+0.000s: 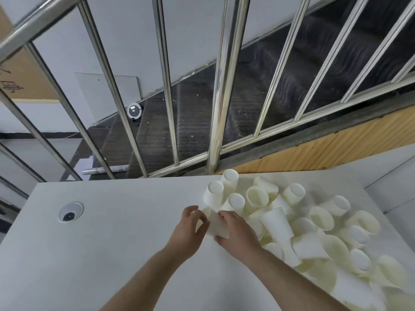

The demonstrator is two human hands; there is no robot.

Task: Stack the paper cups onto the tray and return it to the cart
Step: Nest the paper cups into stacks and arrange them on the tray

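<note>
Several white paper cups (314,232) lie jumbled on the right half of a white table (112,243), some upright, some upside down, some on their sides. My right hand (238,234) grips one cup (216,225) lying at the pile's left edge, fingers over its top and thumb below. My left hand (189,227) curls its fingers round the same cup's left end. A few upside-down cups (215,194) stand just behind my hands. No tray and no cart are in view.
A steel stair railing (215,108) rises right behind the table's far edge, with dark stairs beyond it. A round cable grommet (70,212) sits in the table's left part. The table's right edge meets a white wall (393,176).
</note>
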